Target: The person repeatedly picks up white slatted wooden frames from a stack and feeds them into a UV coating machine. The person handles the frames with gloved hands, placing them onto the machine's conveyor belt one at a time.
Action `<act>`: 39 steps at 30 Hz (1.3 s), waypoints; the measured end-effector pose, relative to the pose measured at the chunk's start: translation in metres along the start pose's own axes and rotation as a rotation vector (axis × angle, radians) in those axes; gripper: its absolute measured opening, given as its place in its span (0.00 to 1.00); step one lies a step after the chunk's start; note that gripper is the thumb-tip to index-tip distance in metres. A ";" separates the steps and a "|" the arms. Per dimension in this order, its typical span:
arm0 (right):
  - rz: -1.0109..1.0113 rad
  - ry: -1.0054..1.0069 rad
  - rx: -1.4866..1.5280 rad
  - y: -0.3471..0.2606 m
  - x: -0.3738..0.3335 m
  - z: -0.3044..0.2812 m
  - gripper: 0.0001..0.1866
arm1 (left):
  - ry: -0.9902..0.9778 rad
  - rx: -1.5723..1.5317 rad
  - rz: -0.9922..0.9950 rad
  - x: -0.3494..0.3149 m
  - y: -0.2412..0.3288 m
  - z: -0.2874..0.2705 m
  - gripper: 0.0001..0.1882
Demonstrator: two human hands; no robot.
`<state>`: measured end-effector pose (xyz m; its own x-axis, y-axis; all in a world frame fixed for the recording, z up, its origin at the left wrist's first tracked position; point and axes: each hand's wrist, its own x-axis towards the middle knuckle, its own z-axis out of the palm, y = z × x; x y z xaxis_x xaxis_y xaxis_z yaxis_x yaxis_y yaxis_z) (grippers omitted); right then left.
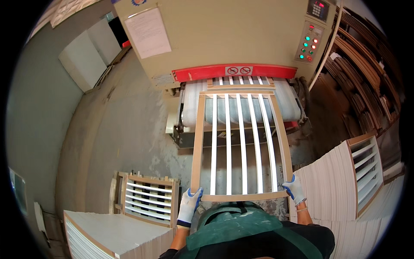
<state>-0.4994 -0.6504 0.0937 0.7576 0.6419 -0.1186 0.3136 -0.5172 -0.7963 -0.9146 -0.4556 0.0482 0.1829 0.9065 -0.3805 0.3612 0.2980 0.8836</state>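
Note:
Both ends of the near edge of a slatted frame (198, 146) are in my gloved hands. The frame has a brown border and several white slats running away from me. My left hand (189, 206) is closed on its near left corner, and my right hand (295, 190) grips the near right corner. The far end of the frame reaches over the machine's conveyor belt (286, 101); whether it rests on the belt I cannot tell. Just beyond it, a second slatted frame (241, 86) lies on the belt, partly hidden under the machine's red bar (194, 73).
The large beige machine (224, 36) stands ahead, with a lit control panel (308, 43) at its right. A tall stack of frames (323, 185) is close on my right. Lower left are another stack (116, 231) and a slatted frame on a pallet (148, 200). Brown boards (358, 77) fill the far right.

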 end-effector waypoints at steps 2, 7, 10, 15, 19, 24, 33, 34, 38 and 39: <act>-0.133 0.063 0.115 0.010 0.013 0.000 0.14 | -0.046 -0.076 0.060 0.008 0.001 0.012 0.23; -0.041 -0.092 0.141 0.008 0.072 -0.010 0.09 | -0.040 0.074 0.156 0.022 0.024 0.035 0.25; -0.118 -0.085 0.105 -0.001 0.092 -0.011 0.08 | -0.017 0.171 0.240 0.030 0.037 0.038 0.26; -0.114 -0.181 0.239 -0.008 0.115 -0.010 0.08 | -0.240 0.346 0.250 0.062 0.040 0.029 0.22; -0.029 -0.288 0.371 -0.008 0.137 -0.013 0.07 | -0.252 0.312 0.575 0.090 0.029 0.030 0.18; -0.075 -0.343 0.771 0.005 0.154 -0.009 0.05 | -0.259 -0.337 0.103 0.117 0.029 0.038 0.34; -0.177 -0.292 0.622 0.013 0.170 -0.007 0.07 | -0.110 -0.065 0.383 0.147 0.012 0.040 0.31; -0.143 -0.301 0.646 0.010 0.168 -0.006 0.06 | -0.048 0.071 0.591 0.151 0.006 0.040 0.29; 0.083 -0.263 0.623 -0.006 0.159 0.003 0.11 | 0.135 0.323 1.039 0.164 -0.007 0.043 0.23; 0.058 -0.265 0.590 -0.007 0.156 0.004 0.12 | 0.045 0.216 0.916 0.164 -0.007 0.043 0.22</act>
<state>-0.3860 -0.5441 0.0787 0.5734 0.7792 -0.2530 -0.1475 -0.2055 -0.9675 -0.8474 -0.3223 -0.0321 0.4458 0.7725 0.4523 0.2571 -0.5945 0.7619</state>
